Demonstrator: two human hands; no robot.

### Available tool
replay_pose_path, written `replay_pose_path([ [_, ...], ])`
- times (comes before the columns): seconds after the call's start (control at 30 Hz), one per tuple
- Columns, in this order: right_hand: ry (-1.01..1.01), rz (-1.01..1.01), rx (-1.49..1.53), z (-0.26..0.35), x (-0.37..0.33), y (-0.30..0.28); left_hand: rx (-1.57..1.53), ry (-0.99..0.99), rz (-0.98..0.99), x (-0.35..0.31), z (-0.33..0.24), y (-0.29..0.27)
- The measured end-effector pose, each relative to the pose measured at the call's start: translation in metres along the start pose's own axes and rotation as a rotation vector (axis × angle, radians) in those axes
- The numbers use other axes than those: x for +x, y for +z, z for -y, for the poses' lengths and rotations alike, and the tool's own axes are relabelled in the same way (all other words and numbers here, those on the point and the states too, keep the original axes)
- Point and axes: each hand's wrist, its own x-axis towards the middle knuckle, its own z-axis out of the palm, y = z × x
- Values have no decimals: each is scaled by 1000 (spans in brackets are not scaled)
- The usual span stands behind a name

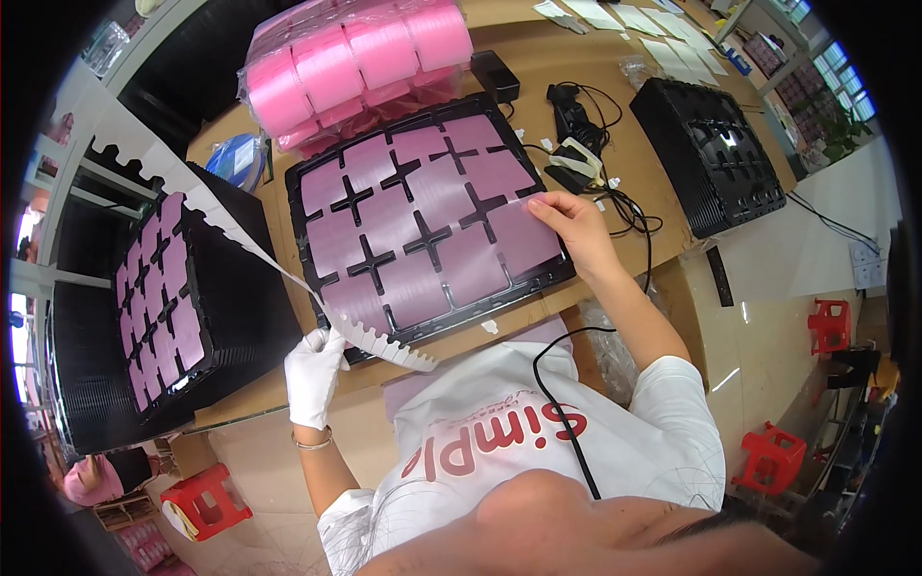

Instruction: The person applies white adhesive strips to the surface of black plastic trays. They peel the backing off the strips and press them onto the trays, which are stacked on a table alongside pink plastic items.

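My left hand (pixel 312 377), in a white glove, is at the near left corner of a black plastic tray (pixel 444 313). Its fingers are closed on a long white strip with a notched edge (pixel 257 252), which curls up and away to the far left. Square mauve sheets (pixel 389 245) fill the tray's compartments, with black cross-shaped dividers between them. At the tray's right side my bare right hand (pixel 579 230) pinches the upper edge of the near right mauve sheet (pixel 526 240) between thumb and fingers.
Pink film rolls (pixel 355 62) stand behind the tray. A tall stack of black trays (pixel 226 298) is at the left, a smaller black tray stack (pixel 711 154) at the right. Cables (pixel 624 206) and a pale clip-like tool (pixel 578 161) lie between. Red stools (pixel 773 456) stand on the floor.
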Motion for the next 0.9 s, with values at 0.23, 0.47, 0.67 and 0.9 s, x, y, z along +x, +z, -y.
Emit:
replay_pose_path([
  [0.23, -56, -6, 237, -1, 5, -1, -33, 0, -10, -1, 0, -2],
  [0.47, -1, 74, 429, 3, 5, 1, -54, 23, -28, -1, 0, -1],
  [0.67, -15, 106, 332, 9, 2, 4, -58, 14, -31, -2, 0, 0],
  [0.9, -103, 94, 217, 9, 0, 6, -57, 13, -30, -4, -1, 0],
])
